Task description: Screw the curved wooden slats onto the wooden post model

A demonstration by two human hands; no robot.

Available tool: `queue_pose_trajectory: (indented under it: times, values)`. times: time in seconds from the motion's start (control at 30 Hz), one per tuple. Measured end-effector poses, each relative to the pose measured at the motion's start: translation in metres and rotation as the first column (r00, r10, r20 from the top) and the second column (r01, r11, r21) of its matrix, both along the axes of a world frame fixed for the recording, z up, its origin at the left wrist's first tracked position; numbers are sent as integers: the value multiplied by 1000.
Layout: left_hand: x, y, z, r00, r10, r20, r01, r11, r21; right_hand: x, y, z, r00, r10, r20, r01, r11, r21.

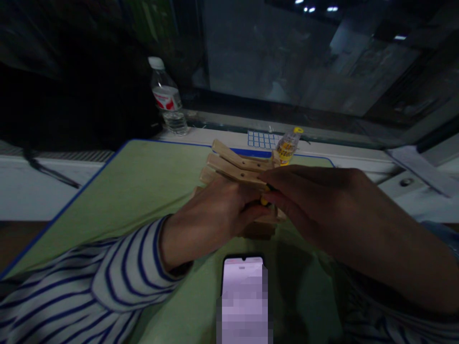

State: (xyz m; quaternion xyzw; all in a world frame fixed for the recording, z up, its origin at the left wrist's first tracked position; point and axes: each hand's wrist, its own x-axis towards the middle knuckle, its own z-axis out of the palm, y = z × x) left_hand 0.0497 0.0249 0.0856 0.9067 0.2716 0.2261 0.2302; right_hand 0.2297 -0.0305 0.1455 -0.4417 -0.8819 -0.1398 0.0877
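At the bottom edge, nearest the viewer, a phone lies face up, its screen lit pale lilac and mostly pixelated. It rests on a light green table with a blue edge. To the left, a white sleeve with navy stripes covers a forearm reaching forward; the right forearm is bare near the wrist.

Just beyond the phone, the two hands meet over a wooden frame, which sits near the middle of the table's far half. The left hand lies over the frame's near side, fingers curled inward; I cannot tell whether they grasp the wood or the small yellow-and-black piece at their tips. The right hand comes in from the other side, its thumb and forefinger pinched on that piece, against the frame. The frame's pale slats are angled, dotted with dark holes, and stick out to the left past the hands.

Behind the frame stands a small bottle with a yellow cap, tilted in view, beside a blue-and-white grid on the white windowsill. Farther left on the sill is a clear bottle with a white cap and a red-and-white label. White paper lies at the right. A dark window fills the background, with bright spots of light at the top.
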Motion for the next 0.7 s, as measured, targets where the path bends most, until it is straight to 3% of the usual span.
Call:
queue_pose_trajectory:
  times: [0.53, 0.7]
  values:
    - [1, 3, -6, 999, 10, 33, -11, 999, 31, -1, -1, 2, 1000, -24, 15, 25, 999, -41]
    - [3, 3, -8, 998, 50, 34, -50, 999, 20, 1, 2, -1, 999, 17, -34, -16, 999, 29]
